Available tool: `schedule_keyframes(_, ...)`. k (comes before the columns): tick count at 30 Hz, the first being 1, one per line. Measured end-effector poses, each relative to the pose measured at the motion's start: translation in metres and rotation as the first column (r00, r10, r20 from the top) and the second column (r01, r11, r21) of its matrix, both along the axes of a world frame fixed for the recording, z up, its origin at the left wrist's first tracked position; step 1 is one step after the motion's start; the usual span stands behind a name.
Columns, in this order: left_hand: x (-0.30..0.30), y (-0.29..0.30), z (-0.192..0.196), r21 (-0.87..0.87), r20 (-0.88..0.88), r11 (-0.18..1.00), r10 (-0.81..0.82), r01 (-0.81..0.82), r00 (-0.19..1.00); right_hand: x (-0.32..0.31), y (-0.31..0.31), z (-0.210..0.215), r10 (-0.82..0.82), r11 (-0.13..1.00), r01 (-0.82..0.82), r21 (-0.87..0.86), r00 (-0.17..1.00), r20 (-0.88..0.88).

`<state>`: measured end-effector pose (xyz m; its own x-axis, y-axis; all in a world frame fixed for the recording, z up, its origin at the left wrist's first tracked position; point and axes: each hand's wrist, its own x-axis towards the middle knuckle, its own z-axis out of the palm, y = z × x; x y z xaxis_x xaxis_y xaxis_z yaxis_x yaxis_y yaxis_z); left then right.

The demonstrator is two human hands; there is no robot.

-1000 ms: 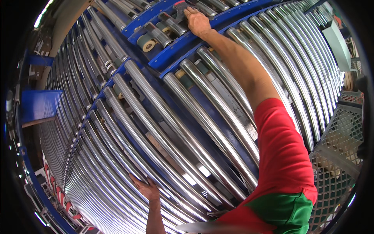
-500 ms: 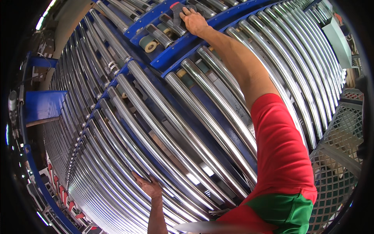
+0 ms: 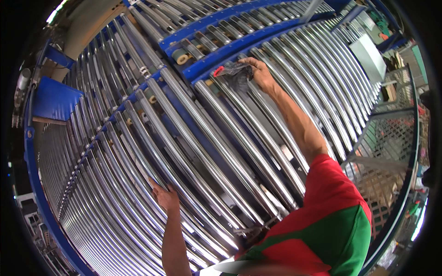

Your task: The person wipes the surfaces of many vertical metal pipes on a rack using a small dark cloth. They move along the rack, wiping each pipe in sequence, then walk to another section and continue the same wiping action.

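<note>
My right hand [image 3: 261,76], its fingers closed, grips a dark grey cloth [image 3: 237,74] with a red edge. The cloth lies bunched over the far ends of shiny metal rollers [image 3: 248,124], just on my side of a blue rail [image 3: 202,69]. Lower and to the left, my left hand [image 3: 165,197] rests on other rollers of the same conveyor, thumb and fingers apart, holding nothing. Part of the right fingertips is hidden behind the cloth and rollers.
Beyond the blue rail runs a row of short rollers [image 3: 230,30], with a pale yellow-centred wheel [image 3: 183,59] at its near end. A blue panel [image 3: 57,99] stands at the left. Metal mesh fencing [image 3: 382,152] borders the right, below a pale box-shaped panel [image 3: 368,57].
My right hand has drawn the cloth from the short rollers back across the blue rail onto the nearer long rollers. The view has shifted; my left hand still rests on the rollers.
</note>
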<state>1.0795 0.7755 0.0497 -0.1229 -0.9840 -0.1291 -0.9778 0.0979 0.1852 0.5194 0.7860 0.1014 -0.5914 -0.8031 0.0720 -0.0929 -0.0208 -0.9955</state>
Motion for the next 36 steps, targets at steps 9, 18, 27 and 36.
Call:
schedule_keyframes(9,0.018,-0.003,-0.021,-0.098,0.028,0.991,-0.09,0.093,0.996,0.244,0.23,-0.014,-0.503,0.863,0.458,0.213,0.817,0.281)
schedule_keyframes(18,0.022,0.007,-0.019,0.003,0.165,0.978,-0.206,0.209,0.965,0.478,0.509,0.015,-0.322,0.815,0.134,0.564,0.914,0.248)
schedule_keyframes(27,-0.014,0.386,0.076,0.116,-0.793,0.275,-0.553,0.954,0.256,0.474,0.607,0.011,-0.511,0.85,0.392,0.353,0.776,0.371)
schedule_keyframes(36,-0.044,0.52,0.058,0.301,-0.764,0.367,-0.46,0.88,0.453,0.46,0.691,0.025,-0.327,0.912,0.27,0.309,0.933,0.149)
